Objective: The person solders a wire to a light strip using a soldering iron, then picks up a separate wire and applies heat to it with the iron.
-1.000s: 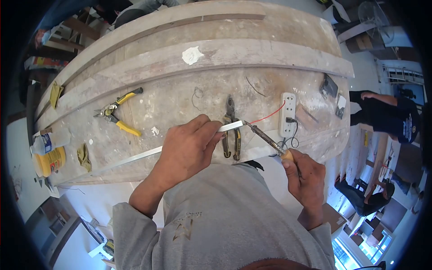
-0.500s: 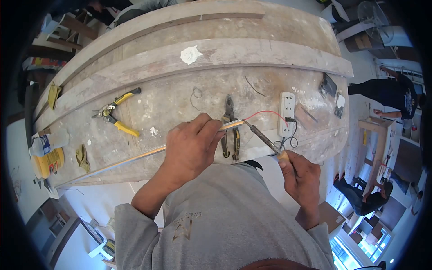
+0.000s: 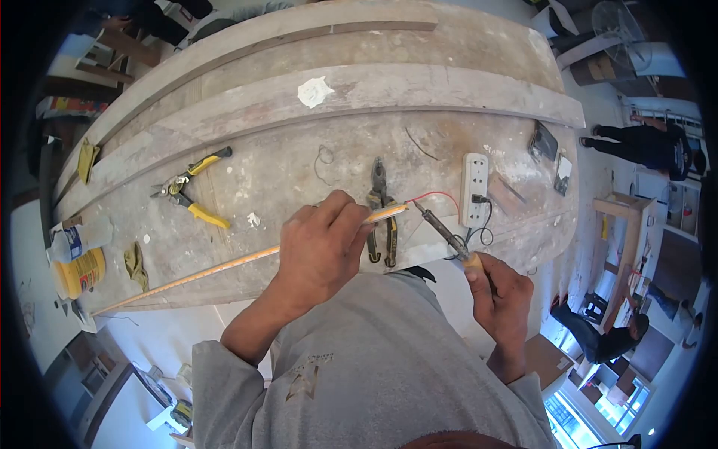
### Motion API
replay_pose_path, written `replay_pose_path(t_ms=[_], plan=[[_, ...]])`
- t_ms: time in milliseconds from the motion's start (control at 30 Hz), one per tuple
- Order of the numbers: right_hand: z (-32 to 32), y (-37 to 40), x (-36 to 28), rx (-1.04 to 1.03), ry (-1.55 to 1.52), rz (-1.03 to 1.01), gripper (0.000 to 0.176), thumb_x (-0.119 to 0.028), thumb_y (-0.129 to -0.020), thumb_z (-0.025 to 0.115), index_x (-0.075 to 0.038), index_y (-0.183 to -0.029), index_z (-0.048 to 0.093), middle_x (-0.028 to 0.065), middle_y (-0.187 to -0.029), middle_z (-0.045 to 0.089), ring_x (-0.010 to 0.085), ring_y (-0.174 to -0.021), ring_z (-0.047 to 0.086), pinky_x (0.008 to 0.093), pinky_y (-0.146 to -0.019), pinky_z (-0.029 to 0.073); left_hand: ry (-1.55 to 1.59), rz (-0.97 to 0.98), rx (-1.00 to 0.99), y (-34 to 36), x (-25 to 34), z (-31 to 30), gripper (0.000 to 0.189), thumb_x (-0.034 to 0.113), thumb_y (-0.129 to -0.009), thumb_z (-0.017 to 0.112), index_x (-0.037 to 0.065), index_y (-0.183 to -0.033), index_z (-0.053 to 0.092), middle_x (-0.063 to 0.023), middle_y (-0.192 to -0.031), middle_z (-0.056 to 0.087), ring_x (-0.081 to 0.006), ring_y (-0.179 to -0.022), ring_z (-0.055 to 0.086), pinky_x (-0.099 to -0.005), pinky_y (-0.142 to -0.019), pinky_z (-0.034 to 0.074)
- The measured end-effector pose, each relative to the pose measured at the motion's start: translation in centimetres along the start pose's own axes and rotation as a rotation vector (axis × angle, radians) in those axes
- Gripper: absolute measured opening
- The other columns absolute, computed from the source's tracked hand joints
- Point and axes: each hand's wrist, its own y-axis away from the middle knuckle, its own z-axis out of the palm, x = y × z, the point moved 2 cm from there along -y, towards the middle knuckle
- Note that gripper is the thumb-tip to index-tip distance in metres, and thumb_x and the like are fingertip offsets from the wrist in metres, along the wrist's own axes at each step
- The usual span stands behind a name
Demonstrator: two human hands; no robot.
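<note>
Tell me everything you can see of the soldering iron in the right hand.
The soldering iron has a dark metal shaft and a pale orange handle, of which only the top shows above the right hand gripping it. It slants up and leftward over the workbench, tip at the end of the long thin strip held by the left hand, where a red wire meets it. Whether the tip touches cannot be told. A black cord loops by the handle toward the white power strip.
</note>
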Motion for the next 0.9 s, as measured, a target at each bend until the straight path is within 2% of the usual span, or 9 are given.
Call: replay_pose_path(t_ms=[200, 900], plan=[[-0.22, 0.24, 0.78, 0.031, 0.055, -0.115, 0.026, -0.018, -0.097, 0.078, 0.0, -0.116, 0.075, 0.0151, -0.082, 0.072, 0.0311, -0.063, 0.069, 0.0405, -0.058, 0.054, -0.015, 0.004, 0.013, -0.15, 0.12, -0.14, 0.022, 0.006, -0.084, 0.083, 0.01, -0.102, 0.07, -0.0063, -0.092, 0.067, -0.03, -0.068, 0.063, -0.0431, -0.06, 0.05], [-0.33, -0.3, 0.94, 0.032, 0.097, -0.169, 0.026, -0.018, -0.096, 0.079, -0.001, -0.115, 0.074, 0.0114, -0.076, 0.067, 0.0283, -0.058, 0.065, 0.0404, -0.054, 0.05, -0.002, -0.01, -0.011, -0.36, 0.45, -0.45, 0.022, 0.004, -0.083, 0.083, 0.008, -0.098, 0.067, -0.0068, -0.089, 0.064, -0.0295, -0.067, 0.063, -0.0426, -0.062, 0.049]])
